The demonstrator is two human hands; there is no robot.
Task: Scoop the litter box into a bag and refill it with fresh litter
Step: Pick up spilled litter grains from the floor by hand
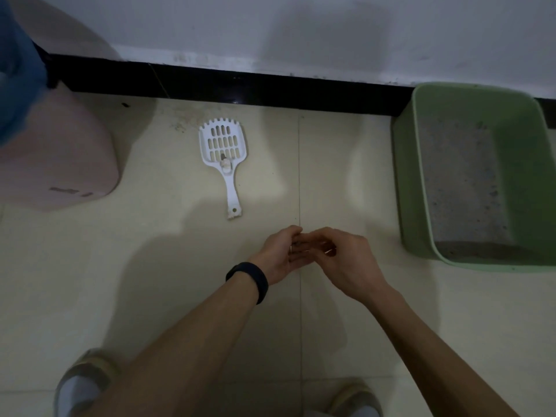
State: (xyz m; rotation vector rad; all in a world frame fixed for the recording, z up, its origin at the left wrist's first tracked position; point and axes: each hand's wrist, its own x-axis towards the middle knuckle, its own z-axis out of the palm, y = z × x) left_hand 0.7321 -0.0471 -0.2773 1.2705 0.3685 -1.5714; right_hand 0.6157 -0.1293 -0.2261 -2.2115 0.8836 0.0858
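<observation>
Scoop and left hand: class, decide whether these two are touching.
Apart. The head view shows a strip of bare floor between the scoop handle's end and the left hand.

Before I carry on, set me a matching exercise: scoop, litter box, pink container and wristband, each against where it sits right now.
Things:
1. white scoop
2. green litter box
3. pink container
4. black wristband

Places:
A. on the left wrist
B. on the floor, far left
C. at the right, against the wall
D. flat on the floor in the middle, handle toward the person

Pairs: 1-D, 2-C, 3-B, 4-A
</observation>
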